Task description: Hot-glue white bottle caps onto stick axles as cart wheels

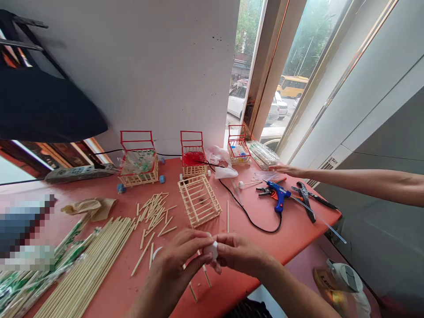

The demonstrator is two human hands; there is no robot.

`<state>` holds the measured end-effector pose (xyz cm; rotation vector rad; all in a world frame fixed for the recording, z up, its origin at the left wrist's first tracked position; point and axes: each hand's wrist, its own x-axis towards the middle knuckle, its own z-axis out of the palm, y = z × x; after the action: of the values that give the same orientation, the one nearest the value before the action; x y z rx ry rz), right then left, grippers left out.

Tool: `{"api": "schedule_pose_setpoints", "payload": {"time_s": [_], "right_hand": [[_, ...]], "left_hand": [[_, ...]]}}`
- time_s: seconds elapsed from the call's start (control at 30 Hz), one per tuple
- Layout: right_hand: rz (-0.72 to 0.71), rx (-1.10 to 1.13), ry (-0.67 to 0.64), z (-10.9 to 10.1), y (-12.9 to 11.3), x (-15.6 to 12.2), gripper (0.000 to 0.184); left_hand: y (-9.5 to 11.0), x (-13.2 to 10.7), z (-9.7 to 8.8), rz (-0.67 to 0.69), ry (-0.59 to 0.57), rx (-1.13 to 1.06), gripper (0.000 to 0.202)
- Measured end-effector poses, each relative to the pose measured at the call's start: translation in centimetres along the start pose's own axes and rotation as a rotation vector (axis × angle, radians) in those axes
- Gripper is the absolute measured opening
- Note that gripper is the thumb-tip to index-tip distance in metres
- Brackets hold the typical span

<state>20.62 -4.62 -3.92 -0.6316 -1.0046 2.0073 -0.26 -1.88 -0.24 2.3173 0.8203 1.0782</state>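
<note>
My left hand and my right hand meet at the table's front edge, both closed on a small white cap. Fingertips of both hands cover part of it. Thin wooden sticks lie beneath my hands. Partly behind my left hand shows a white ring-shaped piece. Just beyond my hands sits a wooden stick frame made of slats. Short cut sticks are scattered to its left, and a single stick lies to its right.
Three small stick carts with red handles stand at the back: left, middle, right. A blue glue gun and pliers lie right. Another person's hand reaches in. Long sticks fill the left.
</note>
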Motion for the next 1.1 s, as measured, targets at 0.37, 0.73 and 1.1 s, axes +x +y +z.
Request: {"api": "schedule_pose_setpoints", "payload": {"time_s": [0.37,0.73,1.1], "right_hand": [[-0.018,0.017,0.004,-0.7,0.0,0.4,0.048],[-0.036,0.041,-0.021,0.2,0.4,1.3,0.050],[0.018,0.074,-0.043,-0.5,1.2,1.8,0.053]], "left_hand": [[-0.8,-1.4,1.7,0.345,0.086,0.310,0.029],[0.4,-1.5,1.4,0.311,0.191,0.192,0.033],[0.5,-0.1,0.6,0.036,0.206,-0.015,0.016]]}}
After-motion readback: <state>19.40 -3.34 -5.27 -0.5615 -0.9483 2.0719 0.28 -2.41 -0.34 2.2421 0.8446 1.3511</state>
